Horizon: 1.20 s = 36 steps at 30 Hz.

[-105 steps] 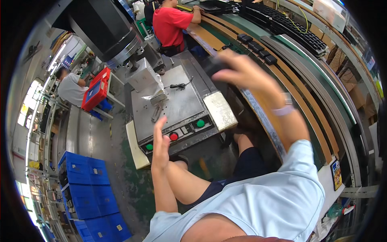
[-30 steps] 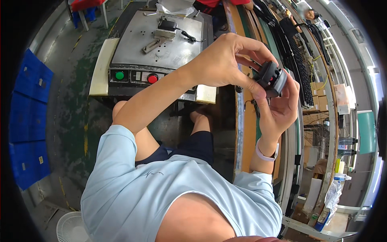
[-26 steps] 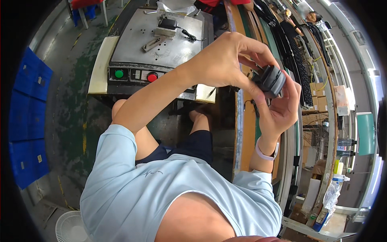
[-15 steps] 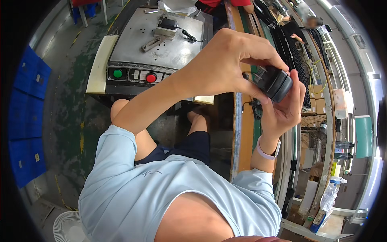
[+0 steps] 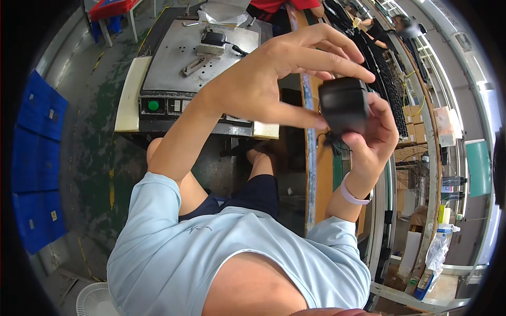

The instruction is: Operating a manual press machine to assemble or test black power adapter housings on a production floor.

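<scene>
A black power adapter (image 5: 342,107), smeared by motion, is held up in front of me above the wooden edge of the line. My right hand (image 5: 374,129) grips it from the right and below, with the thumb at its lower edge and the fingers behind. My left hand (image 5: 279,73) is spread around its left and upper sides. The left fingers stretch along the adapter's top and the thumb reaches its lower left corner; whether they press on it is hard to see. The adapter's prongs are out of sight.
Left of the line stands a machine with a metal plate (image 5: 168,63) and green button (image 5: 153,105). Another black adapter (image 5: 213,38) with a cord sits on a metal block there. Blue bins (image 5: 37,163) line the left. A person in red (image 5: 274,6) is at the far side.
The adapter has turned in my hands, and its prongs no longer show. My left hand has moved left, its thumb and fingers spreading from a pinch. My left forearm now covers the red button.
</scene>
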Each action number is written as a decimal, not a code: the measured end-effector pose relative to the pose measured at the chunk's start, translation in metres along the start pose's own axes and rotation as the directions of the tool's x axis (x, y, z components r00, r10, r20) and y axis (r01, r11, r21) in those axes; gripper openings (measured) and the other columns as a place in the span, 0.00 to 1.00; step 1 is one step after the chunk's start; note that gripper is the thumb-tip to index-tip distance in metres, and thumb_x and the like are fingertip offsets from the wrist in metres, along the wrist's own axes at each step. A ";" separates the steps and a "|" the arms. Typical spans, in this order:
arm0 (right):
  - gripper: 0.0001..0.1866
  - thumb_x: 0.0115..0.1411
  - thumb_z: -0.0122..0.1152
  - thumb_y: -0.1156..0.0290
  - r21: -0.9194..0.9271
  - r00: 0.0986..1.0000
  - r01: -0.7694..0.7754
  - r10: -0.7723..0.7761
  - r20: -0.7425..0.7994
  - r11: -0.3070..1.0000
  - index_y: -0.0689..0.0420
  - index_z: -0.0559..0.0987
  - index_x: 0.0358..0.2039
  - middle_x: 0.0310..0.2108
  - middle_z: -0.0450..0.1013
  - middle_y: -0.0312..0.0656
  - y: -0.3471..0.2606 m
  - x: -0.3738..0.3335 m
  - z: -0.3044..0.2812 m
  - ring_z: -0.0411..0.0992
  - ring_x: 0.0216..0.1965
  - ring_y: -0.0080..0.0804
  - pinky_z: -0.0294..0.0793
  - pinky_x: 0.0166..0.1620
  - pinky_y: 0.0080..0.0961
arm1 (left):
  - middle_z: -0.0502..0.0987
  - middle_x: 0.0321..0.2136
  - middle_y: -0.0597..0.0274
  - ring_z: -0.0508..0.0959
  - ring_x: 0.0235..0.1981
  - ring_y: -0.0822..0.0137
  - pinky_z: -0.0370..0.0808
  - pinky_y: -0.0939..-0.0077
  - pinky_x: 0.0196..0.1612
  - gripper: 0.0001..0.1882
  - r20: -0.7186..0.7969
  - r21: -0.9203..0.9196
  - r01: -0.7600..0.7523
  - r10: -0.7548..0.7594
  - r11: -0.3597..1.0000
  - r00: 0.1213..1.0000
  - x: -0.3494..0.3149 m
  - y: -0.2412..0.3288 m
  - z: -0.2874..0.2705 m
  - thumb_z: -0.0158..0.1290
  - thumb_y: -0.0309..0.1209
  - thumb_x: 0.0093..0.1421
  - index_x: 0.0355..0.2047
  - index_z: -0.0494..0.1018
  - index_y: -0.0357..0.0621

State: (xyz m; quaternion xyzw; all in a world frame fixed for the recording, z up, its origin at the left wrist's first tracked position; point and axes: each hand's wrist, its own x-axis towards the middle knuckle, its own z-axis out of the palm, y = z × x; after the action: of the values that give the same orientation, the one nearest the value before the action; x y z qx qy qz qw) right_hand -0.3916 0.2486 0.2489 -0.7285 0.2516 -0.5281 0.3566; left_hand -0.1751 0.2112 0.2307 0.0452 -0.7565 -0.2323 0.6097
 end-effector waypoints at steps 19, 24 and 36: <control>0.20 0.36 0.75 0.81 -0.416 0.962 0.238 -0.271 -0.021 0.877 0.63 0.80 0.34 0.29 0.73 0.36 -0.006 0.011 0.002 0.66 0.25 0.20 0.67 0.28 0.12 | 0.71 0.49 0.57 0.77 0.43 0.64 0.79 0.75 0.46 0.29 -0.156 -0.214 0.048 -0.083 0.976 0.984 -0.007 -0.018 0.028 0.72 0.24 0.36 0.42 0.76 0.44; 0.19 0.36 0.72 0.83 -0.500 0.960 0.234 -0.280 -0.019 0.834 0.62 0.79 0.32 0.28 0.72 0.34 -0.009 0.014 0.009 0.63 0.23 0.18 0.64 0.26 0.11 | 0.71 0.48 0.57 0.76 0.41 0.65 0.75 0.75 0.45 0.27 -0.108 0.075 0.039 -0.030 0.996 0.994 -0.003 -0.010 0.025 0.72 0.25 0.35 0.40 0.78 0.44; 0.16 0.35 0.67 0.86 -0.465 0.978 0.168 -0.206 -0.032 0.869 0.62 0.77 0.29 0.27 0.70 0.33 -0.008 0.010 0.005 0.60 0.22 0.18 0.61 0.24 0.12 | 0.72 0.47 0.57 0.75 0.40 0.67 0.73 0.77 0.43 0.23 -0.065 0.175 0.067 -0.056 0.982 0.996 -0.006 -0.011 0.027 0.73 0.30 0.33 0.34 0.80 0.44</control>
State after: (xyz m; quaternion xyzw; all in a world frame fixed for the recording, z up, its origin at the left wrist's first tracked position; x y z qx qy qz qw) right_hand -0.3838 0.2478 0.2603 -0.7911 0.3120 -0.5144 0.1107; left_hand -0.2012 0.2118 0.2167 0.1296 -0.7539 -0.1813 0.6180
